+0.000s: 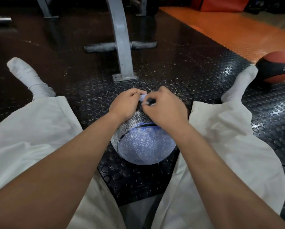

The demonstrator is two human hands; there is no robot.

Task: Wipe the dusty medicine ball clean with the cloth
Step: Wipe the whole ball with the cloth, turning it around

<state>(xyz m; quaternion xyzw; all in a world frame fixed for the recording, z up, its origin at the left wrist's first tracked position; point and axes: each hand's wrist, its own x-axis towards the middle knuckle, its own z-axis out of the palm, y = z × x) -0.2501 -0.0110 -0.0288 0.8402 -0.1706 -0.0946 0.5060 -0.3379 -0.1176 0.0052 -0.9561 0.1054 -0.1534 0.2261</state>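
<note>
From my remote seat I see the medicine ball [143, 146] resting on the black studded mat [188, 71], between the person's spread legs in pale trousers [39, 129]. Its blue and silver surface carries pale dust specks. Both hands are at the far top of the ball, close together. The left hand [126, 104] has curled fingers that pinch a small pale piece, which I take for the cloth [143, 97]. The right hand [163, 108] is also curled and pinches a dark bit [151, 101], too blurred to tell what it is. A grey metal frame [120, 47] stands beyond the ball, and a red and black ball [277, 66] lies near the right foot.
</note>
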